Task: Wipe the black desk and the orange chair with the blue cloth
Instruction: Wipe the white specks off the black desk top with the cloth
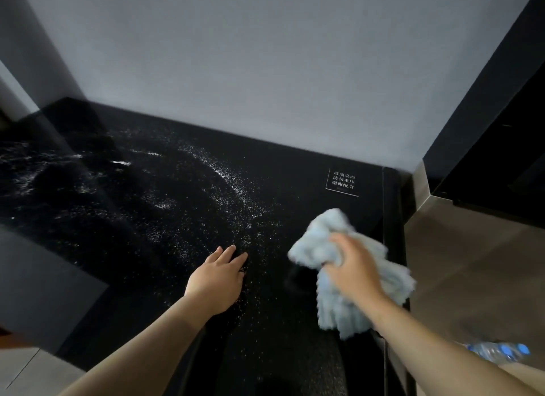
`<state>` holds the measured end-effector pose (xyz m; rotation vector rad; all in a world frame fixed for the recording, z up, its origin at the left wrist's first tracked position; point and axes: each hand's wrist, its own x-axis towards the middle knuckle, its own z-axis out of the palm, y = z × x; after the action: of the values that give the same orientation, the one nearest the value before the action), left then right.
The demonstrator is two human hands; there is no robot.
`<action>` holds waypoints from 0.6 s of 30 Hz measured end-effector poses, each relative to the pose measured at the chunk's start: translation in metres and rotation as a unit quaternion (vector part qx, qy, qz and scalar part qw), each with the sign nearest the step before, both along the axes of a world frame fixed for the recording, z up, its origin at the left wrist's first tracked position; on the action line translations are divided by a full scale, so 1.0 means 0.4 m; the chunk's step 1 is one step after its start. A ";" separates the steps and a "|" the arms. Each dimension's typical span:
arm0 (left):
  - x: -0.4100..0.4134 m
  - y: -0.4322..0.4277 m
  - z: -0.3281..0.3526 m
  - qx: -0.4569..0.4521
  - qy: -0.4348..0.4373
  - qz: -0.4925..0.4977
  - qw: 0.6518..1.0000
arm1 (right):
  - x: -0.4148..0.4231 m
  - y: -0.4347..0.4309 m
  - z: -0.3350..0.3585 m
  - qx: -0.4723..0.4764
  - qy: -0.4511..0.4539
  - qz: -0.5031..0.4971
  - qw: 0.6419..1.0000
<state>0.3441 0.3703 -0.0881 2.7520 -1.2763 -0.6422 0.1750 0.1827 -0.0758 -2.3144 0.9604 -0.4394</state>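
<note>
The black desk [182,207] has a glossy top speckled with fine white droplets and streaks. My right hand [355,267] grips a bunched light-blue cloth [333,304] and holds it against the desk near the right edge. My left hand [219,277] rests flat on the desk surface, fingers straight, to the left of the cloth. The orange chair is out of sight.
A grey wall [265,71] rises behind the desk. A white-lettered label [343,182] sits at the desk's back right. A brown metallic cabinet [472,263] adjoins the right edge. Plastic bottles with blue caps [501,351] lie at lower right.
</note>
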 end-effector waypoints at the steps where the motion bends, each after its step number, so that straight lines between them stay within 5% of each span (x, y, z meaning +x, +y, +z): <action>1: -0.001 0.001 0.000 0.000 0.000 0.000 1.000 | -0.010 -0.048 0.004 -0.019 -0.020 -0.075 0.997; 4: -0.007 0.006 0.000 0.005 -0.012 -0.006 1.000 | -0.015 -0.160 0.004 -0.015 0.165 -0.192 0.967; 7: -0.006 0.008 -0.001 0.002 -0.020 -0.006 1.000 | 0.034 -0.153 -0.027 -0.013 0.282 -0.136 0.950; 11: -0.004 0.007 0.000 -0.007 -0.025 -0.009 1.000 | 0.135 -0.045 -0.028 -0.087 0.179 0.042 0.979; 14: -0.002 0.009 -0.004 -0.016 -0.027 -0.012 0.999 | 0.163 0.051 -0.029 -0.034 0.101 0.163 0.981; 16: 0.003 0.013 -0.008 -0.013 -0.027 -0.020 0.999 | 0.149 0.022 -0.022 0.039 0.044 0.132 0.989; 18: 0.007 0.015 -0.010 -0.011 -0.029 -0.024 0.999 | 0.122 -0.079 -0.021 0.000 0.015 0.007 1.000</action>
<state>0.3468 0.3762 -0.0921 2.7495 -1.3553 -0.5514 0.2240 0.1513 -0.0841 -2.3327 0.9588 -0.4015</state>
